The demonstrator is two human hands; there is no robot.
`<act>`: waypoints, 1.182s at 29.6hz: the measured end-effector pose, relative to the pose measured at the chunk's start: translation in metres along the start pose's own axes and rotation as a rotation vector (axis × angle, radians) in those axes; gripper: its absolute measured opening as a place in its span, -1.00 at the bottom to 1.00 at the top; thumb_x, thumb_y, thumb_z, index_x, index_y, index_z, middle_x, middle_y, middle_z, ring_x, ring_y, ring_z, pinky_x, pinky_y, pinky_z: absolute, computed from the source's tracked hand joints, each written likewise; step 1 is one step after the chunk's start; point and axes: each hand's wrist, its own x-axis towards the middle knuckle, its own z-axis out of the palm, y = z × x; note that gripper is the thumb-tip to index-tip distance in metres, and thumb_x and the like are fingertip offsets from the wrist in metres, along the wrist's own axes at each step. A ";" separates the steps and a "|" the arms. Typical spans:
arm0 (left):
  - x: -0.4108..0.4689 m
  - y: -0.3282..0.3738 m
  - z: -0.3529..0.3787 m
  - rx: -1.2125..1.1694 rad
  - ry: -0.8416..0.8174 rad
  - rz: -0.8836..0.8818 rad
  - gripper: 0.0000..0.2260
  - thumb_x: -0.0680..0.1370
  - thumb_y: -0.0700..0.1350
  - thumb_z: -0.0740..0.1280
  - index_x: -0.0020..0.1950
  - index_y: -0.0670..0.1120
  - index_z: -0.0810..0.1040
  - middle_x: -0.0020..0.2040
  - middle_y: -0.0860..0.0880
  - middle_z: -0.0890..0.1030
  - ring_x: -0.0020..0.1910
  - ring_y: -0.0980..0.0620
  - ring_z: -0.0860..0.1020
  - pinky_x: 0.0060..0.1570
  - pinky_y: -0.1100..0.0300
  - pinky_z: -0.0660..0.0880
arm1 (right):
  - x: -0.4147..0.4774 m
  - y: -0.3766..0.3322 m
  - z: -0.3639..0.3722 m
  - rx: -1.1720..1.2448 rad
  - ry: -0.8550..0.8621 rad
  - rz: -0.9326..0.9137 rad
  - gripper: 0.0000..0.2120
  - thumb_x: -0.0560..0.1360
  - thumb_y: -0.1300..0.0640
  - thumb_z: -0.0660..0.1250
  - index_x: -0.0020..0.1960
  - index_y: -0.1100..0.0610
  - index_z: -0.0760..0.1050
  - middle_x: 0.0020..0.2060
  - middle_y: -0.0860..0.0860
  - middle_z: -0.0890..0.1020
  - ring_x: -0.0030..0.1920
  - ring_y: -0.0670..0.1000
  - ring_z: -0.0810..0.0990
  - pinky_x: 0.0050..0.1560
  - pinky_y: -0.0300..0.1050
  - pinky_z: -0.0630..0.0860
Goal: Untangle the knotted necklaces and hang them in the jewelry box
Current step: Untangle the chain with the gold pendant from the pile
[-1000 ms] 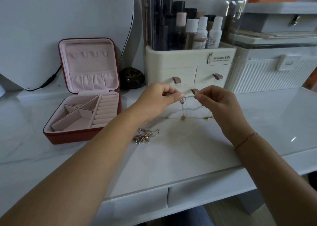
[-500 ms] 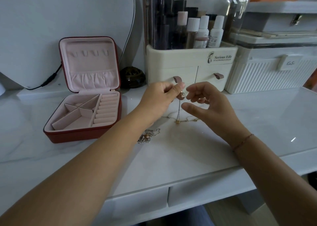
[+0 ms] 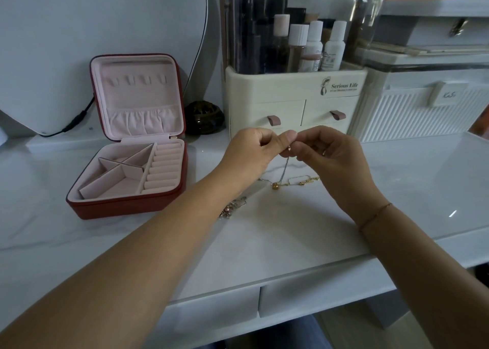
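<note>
Pinching one thin chain (image 3: 285,167) between them, left grip (image 3: 248,152) and right grip (image 3: 325,152) hold it just above the counter (image 3: 291,229), its tail lying there; a sharp tug could cinch the knot or snap links.

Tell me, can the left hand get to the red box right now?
Probably yes, once it lets go: the left hand pinches the necklace, and nothing stands between it and the open red box beside it.
</note>
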 end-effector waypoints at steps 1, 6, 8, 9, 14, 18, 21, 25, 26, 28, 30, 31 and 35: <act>0.001 -0.001 0.000 -0.011 0.008 -0.017 -0.63 0.56 0.15 0.26 -0.27 -0.08 0.61 -0.56 0.13 0.32 -0.53 0.19 0.27 -0.39 0.29 0.25 | 0.001 0.001 -0.001 0.046 0.009 0.024 -0.96 0.49 0.29 0.38 -0.06 0.22 0.59 -0.27 -0.02 0.69 -0.22 -0.12 0.62 -0.12 -0.29 0.50; 0.003 -0.002 -0.003 -0.082 0.003 -0.093 -0.65 0.58 0.11 0.25 -0.03 -0.17 0.63 -0.52 0.17 0.39 -0.49 0.24 0.36 -0.37 0.35 0.26 | 0.004 0.005 -0.007 0.157 0.054 0.084 -0.91 0.50 0.30 0.35 -0.01 0.19 0.57 -0.24 0.02 0.66 -0.17 -0.05 0.58 -0.06 -0.26 0.50; 0.002 0.000 -0.003 -0.102 -0.010 -0.075 -0.82 0.54 0.02 0.35 -0.02 -0.07 0.64 -0.49 0.20 0.43 -0.44 0.28 0.39 -0.31 0.40 0.30 | 0.004 0.005 -0.007 0.174 0.073 0.094 -0.90 0.48 0.31 0.36 -0.02 0.18 0.56 -0.22 0.03 0.65 -0.15 -0.06 0.59 -0.02 -0.23 0.51; 0.002 0.000 -0.002 -0.111 -0.014 -0.061 -0.88 0.50 -0.01 0.40 -0.04 -0.03 0.65 -0.43 0.15 0.42 -0.38 0.21 0.40 -0.24 0.36 0.34 | 0.004 0.005 -0.007 0.177 0.087 0.099 -0.90 0.47 0.31 0.37 -0.03 0.17 0.56 -0.20 0.05 0.65 -0.13 -0.06 0.60 0.01 -0.20 0.53; 0.001 -0.001 -0.001 -0.134 -0.003 -0.045 -0.96 0.45 -0.11 0.48 -0.13 0.01 0.67 -0.26 -0.22 0.52 -0.21 -0.01 0.48 -0.05 0.14 0.45 | 0.004 0.003 -0.008 0.162 0.120 0.112 -0.89 0.43 0.32 0.43 -0.10 0.15 0.58 -0.19 0.05 0.64 -0.11 -0.03 0.61 0.05 -0.17 0.53; 0.001 0.000 -0.003 -0.195 -0.016 -0.101 -0.93 0.47 -0.17 0.44 -0.07 -0.11 0.65 -0.29 0.09 0.64 -0.38 0.37 0.51 -0.35 0.54 0.35 | 0.003 0.003 -0.007 0.137 0.104 0.102 -0.86 0.41 0.35 0.44 -0.11 0.15 0.58 -0.20 0.03 0.66 -0.12 -0.04 0.62 0.05 -0.17 0.56; 0.002 0.000 -0.002 -0.222 -0.030 -0.157 -0.98 0.49 -0.18 0.41 -0.09 -0.10 0.63 -0.49 0.23 0.54 -0.50 0.38 0.45 -0.42 0.54 0.31 | 0.003 0.001 -0.007 0.138 0.095 0.086 -0.85 0.42 0.36 0.42 -0.10 0.14 0.58 -0.19 0.02 0.66 -0.12 -0.05 0.62 0.04 -0.19 0.56; 0.003 -0.003 -0.001 -0.127 -0.006 -0.141 -0.91 0.51 -0.15 0.37 -0.19 -0.01 0.59 -0.37 0.12 0.50 -0.44 0.27 0.40 -0.37 0.40 0.33 | 0.002 0.002 -0.006 0.042 0.102 0.058 -0.79 0.49 0.36 0.35 0.02 0.09 0.59 -0.15 -0.02 0.65 -0.10 -0.13 0.60 0.03 -0.30 0.50; 0.004 -0.003 -0.002 -0.101 -0.003 -0.130 -0.90 0.50 -0.15 0.37 -0.21 0.00 0.58 -0.37 0.10 0.48 -0.43 0.23 0.38 -0.37 0.37 0.31 | 0.002 0.003 -0.005 -0.012 0.109 0.049 -0.77 0.52 0.35 0.31 0.06 0.08 0.59 -0.15 -0.05 0.64 -0.10 -0.16 0.58 0.02 -0.33 0.48; 0.004 -0.002 -0.006 -0.102 -0.002 -0.139 -0.90 0.49 -0.14 0.36 -0.23 -0.02 0.57 -0.46 0.14 0.42 -0.46 0.20 0.33 -0.39 0.33 0.28 | 0.003 0.004 -0.005 -0.109 0.111 0.044 -0.74 0.56 0.33 0.24 0.12 0.07 0.58 -0.18 -0.12 0.60 -0.19 -0.23 0.50 -0.08 -0.41 0.42; 0.007 -0.003 -0.011 -0.165 -0.014 -0.168 -0.92 0.46 -0.12 0.36 -0.23 -0.07 0.55 -0.44 0.08 0.38 -0.46 0.15 0.30 -0.42 0.30 0.25 | 0.004 0.007 -0.005 -0.149 0.105 0.064 -0.75 0.58 0.30 0.20 0.09 0.05 0.58 -0.18 -0.12 0.59 -0.22 -0.21 0.46 -0.14 -0.42 0.39; 0.008 -0.003 -0.014 -0.209 -0.028 -0.188 -0.92 0.47 -0.12 0.35 -0.21 -0.09 0.53 -0.41 0.04 0.38 -0.46 0.13 0.29 -0.43 0.29 0.24 | 0.004 0.008 -0.004 -0.154 0.110 0.079 -0.76 0.59 0.28 0.18 0.05 0.04 0.57 -0.16 -0.11 0.60 -0.20 -0.19 0.47 -0.11 -0.38 0.41; 0.011 -0.001 -0.025 -0.418 -0.114 -0.271 -0.92 0.49 -0.16 0.33 -0.20 -0.08 0.48 -0.40 0.05 0.40 -0.47 0.12 0.27 -0.45 0.29 0.19 | 0.007 0.011 -0.007 0.010 0.141 0.144 -0.85 0.61 0.28 0.12 -0.02 0.16 0.45 -0.17 0.00 0.57 -0.11 -0.06 0.56 0.14 -0.06 0.51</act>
